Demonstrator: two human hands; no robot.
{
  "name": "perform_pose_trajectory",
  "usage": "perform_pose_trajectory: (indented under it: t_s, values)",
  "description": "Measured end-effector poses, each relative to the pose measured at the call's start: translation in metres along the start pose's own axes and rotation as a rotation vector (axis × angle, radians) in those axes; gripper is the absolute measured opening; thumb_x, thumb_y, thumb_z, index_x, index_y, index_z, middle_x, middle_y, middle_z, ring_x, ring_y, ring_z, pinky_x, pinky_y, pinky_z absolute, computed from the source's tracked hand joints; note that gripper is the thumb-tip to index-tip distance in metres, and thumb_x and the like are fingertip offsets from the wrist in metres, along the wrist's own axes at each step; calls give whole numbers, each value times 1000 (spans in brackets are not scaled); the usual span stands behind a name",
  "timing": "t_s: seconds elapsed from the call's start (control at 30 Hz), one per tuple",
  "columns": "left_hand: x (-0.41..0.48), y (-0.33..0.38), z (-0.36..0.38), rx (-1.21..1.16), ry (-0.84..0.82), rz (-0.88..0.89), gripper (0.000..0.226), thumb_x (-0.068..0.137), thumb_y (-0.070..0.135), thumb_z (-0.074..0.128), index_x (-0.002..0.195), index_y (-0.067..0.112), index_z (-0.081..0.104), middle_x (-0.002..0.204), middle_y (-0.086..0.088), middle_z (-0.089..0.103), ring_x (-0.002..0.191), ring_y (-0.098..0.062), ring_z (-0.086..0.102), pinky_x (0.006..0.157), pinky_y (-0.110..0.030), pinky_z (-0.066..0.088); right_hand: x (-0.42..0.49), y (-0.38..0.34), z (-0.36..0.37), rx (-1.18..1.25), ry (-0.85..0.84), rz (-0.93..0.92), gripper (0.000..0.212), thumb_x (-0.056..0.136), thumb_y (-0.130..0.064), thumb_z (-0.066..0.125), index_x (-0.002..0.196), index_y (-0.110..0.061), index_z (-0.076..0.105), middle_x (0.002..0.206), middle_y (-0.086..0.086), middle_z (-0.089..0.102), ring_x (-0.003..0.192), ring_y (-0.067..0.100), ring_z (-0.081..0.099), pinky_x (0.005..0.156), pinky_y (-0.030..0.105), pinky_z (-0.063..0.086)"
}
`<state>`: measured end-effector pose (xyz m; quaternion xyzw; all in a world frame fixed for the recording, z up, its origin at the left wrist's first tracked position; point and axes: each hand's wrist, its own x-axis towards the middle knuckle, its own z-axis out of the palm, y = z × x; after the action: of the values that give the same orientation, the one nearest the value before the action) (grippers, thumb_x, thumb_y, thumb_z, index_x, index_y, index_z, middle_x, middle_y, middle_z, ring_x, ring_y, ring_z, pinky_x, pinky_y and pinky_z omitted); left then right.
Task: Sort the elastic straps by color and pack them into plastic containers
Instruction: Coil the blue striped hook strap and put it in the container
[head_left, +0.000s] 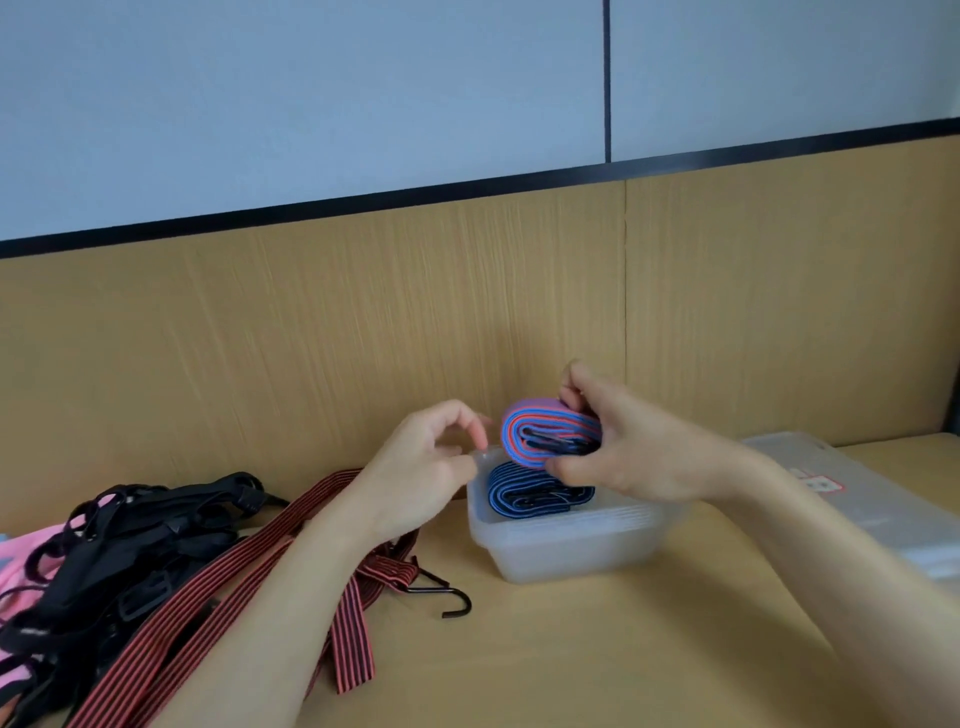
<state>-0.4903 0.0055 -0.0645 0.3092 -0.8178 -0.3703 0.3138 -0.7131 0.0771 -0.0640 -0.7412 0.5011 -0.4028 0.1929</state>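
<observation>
My right hand (628, 447) grips a folded blue, red and pink elastic strap (545, 428) just above a clear plastic container (561, 545). Inside the container lies a coiled blue and black strap (524, 488). My left hand (426, 462) hovers at the container's left rim with its fingers loosely curled and nothing in it. A long red and black striped strap (218, 587) with a black metal hook (457, 600) stretches across the table under my left forearm.
A tangle of black and pink straps (104, 551) lies at the left of the wooden table. A clear container lid (857, 499) rests to the right of the container. A wooden back panel rises behind the table.
</observation>
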Motion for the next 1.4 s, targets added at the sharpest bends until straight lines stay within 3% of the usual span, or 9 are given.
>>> perform_pose_trajectory:
  t_s: [0.1, 0.2, 0.33, 0.6, 0.73, 0.87, 1.0, 1.3, 1.4]
  values:
    - [-7, -5, 4, -166, 15, 90, 15, 74, 7, 61, 77, 20, 55, 122, 3, 69, 114, -13, 66, 92, -27, 51, -1, 0, 6, -75, -15, -1, 46, 78, -6, 77, 88, -16, 33, 77, -7, 40, 65, 10, 34, 58, 25, 34]
    - [-14, -6, 8, -74, 49, 196, 21, 77, 17, 74, 81, 19, 54, 112, 5, 71, 109, -15, 66, 99, -32, 49, -1, -4, 8, -93, -35, -12, 46, 79, -9, 77, 88, -21, 34, 73, -12, 42, 63, 9, 35, 56, 25, 34]
    - [-15, -6, 9, 84, 140, 201, 33, 78, 15, 85, 80, 16, 52, 91, -4, 71, 92, -27, 63, 94, -49, 48, -2, -6, 13, -125, -63, 6, 44, 80, -14, 77, 89, -25, 36, 69, -14, 46, 61, 8, 36, 53, 22, 33]
    - [-19, 0, 1, 187, 103, 149, 35, 65, 36, 88, 76, 23, 58, 83, 4, 74, 92, -22, 67, 95, -46, 50, -1, -9, 14, -172, -99, 23, 48, 74, -19, 84, 83, -32, 39, 68, -12, 49, 61, 9, 35, 53, 25, 31]
    - [-16, 0, 1, 220, 106, 115, 36, 65, 27, 95, 72, 24, 60, 76, 10, 73, 67, -7, 56, 76, -29, 46, 0, -11, 14, -176, -109, 26, 48, 73, -18, 85, 81, -32, 39, 67, -11, 48, 59, 9, 34, 52, 24, 32]
    - [-12, 2, 2, 250, 81, 98, 37, 66, 25, 94, 69, 24, 58, 72, 17, 70, 47, -7, 37, 53, -19, 35, 0, -12, 14, -203, -92, 33, 47, 73, -14, 83, 82, -28, 40, 65, -10, 45, 57, 8, 32, 51, 24, 31]
    - [-6, 5, 4, 329, 25, 91, 42, 64, 26, 94, 67, 24, 53, 66, 21, 60, 45, 0, 41, 51, -15, 34, 0, -14, 15, -256, -99, 42, 45, 72, -12, 80, 82, -29, 40, 70, -7, 48, 61, 10, 34, 56, 29, 31]
    - [5, 6, 10, 395, 6, 55, 43, 59, 26, 98, 67, 28, 56, 60, 6, 58, 39, -3, 36, 42, -16, 29, 0, -16, 16, -366, -85, 130, 40, 73, -24, 79, 85, -33, 42, 80, -10, 53, 73, 10, 44, 69, 39, 43]
    - [5, 5, 12, 390, 33, 57, 41, 56, 26, 99, 64, 27, 59, 62, 0, 65, 40, -1, 38, 43, -15, 29, -2, -17, 15, -369, -78, 138, 40, 73, -22, 80, 85, -31, 43, 82, -10, 53, 71, 6, 44, 64, 31, 39]
